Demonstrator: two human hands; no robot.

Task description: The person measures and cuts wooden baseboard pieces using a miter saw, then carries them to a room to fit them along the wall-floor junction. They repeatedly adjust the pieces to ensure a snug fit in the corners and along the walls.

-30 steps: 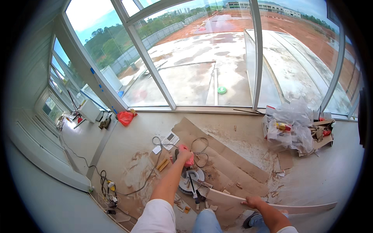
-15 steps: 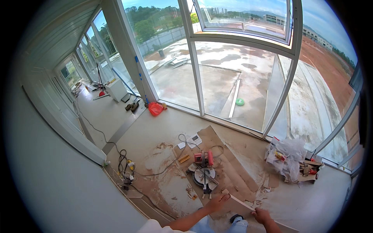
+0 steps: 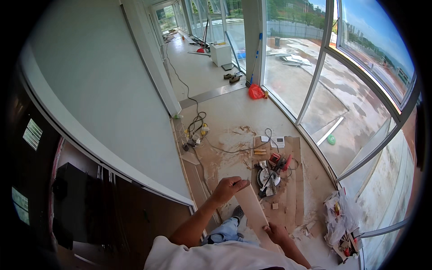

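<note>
A long, flat, pale board slants across the front of my body, its lower end running out of sight by my shirt. My left hand grips its far end with the fingers wrapped over the edge. Lower down, my right hand is closed on the board's right edge. Beyond the board, a red and silver miter saw stands on brown cardboard on the floor, apart from both hands.
Dark cables and plugs lie by the left wall. Sawdust and offcuts litter the floor around the saw. At the right are clear plastic bags and a box of tools. Glass panes line the right; a red bag sits farther back.
My view and body have turned left, bringing a dark doorway into sight. The board has swung along with me, still in both hands. The saw stays on the cardboard.
</note>
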